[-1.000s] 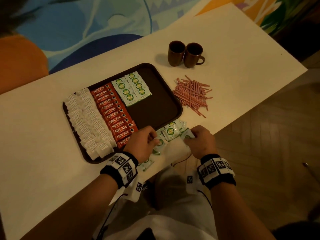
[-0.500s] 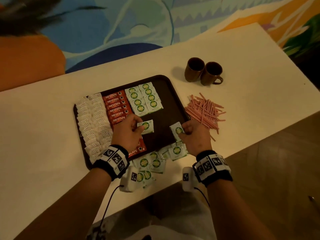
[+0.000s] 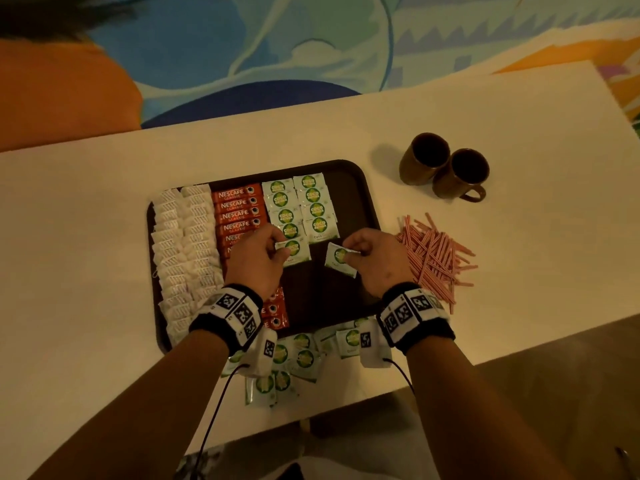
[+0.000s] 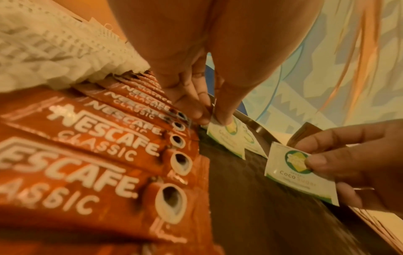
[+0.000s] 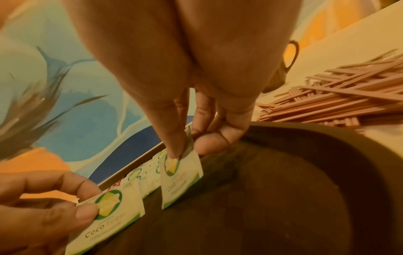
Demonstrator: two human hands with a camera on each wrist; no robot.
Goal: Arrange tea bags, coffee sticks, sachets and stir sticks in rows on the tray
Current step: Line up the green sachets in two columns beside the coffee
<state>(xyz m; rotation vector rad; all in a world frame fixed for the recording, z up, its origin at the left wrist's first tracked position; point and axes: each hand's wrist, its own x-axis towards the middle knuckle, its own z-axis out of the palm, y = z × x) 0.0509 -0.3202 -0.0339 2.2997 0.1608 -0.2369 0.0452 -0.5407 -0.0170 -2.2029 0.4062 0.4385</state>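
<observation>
A dark brown tray (image 3: 367, 188) holds white tea bags (image 3: 187, 244) in rows at the left, orange coffee sticks (image 3: 239, 209) beside them, and two columns of green-and-white sugar sachets (image 3: 301, 206). My left hand (image 3: 273, 249) pinches a sachet (image 3: 298, 249) at the foot of the left sachet column. My right hand (image 3: 349, 252) pinches another sachet (image 3: 337, 263) just above the tray's bare floor, below the right column. From the left wrist view both sachets (image 4: 226, 136) (image 4: 290, 170) show; the right wrist view shows them too (image 5: 179, 176) (image 5: 113, 212).
Several loose sachets (image 3: 298, 358) lie on the white table (image 3: 519, 140) at its near edge, below the tray. A pile of pink stir sticks (image 3: 433, 254) lies right of the tray. Two brown mugs (image 3: 443, 171) stand behind the sticks.
Both hands lifted a sachet each from the loose pile at the table edge and carried them forward over the tray, up to the foot of the sachet columns.
</observation>
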